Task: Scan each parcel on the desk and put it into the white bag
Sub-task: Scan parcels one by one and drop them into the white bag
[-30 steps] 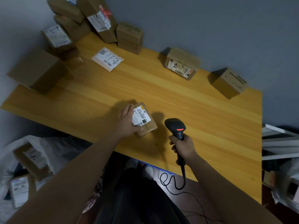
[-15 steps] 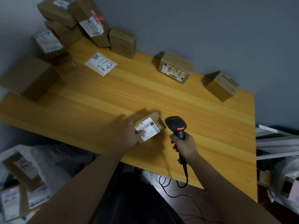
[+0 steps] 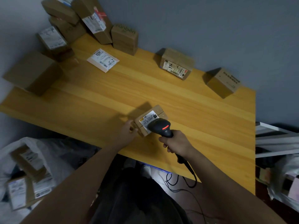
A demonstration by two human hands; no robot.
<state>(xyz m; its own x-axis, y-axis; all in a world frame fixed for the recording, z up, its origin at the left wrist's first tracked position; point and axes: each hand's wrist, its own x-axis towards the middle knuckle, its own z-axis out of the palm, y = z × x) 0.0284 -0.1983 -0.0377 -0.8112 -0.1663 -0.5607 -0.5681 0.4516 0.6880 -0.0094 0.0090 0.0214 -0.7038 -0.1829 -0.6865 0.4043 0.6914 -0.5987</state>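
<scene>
A small brown parcel (image 3: 157,111) with a white barcode label lies near the front edge of the wooden desk (image 3: 202,126). My left hand (image 3: 127,132) grips its left end. My right hand (image 3: 176,143) holds a black barcode scanner (image 3: 161,127) by the handle, its head right over the label with a red light lit on top. The white bag (image 3: 24,167) sits low on the left below the desk, with several labelled parcels inside.
Several brown boxes are stacked at the desk's far left corner. A flat white mailer (image 3: 103,59) lies near them. Two more boxes (image 3: 177,65) (image 3: 224,82) stand along the grey wall. The scanner cable (image 3: 182,180) hangs off the front edge. Clutter sits at the right.
My right hand has brought the scanner left and forward, from beside the parcel to over its label. My left hand has turned the parcel and slid to its left end.
</scene>
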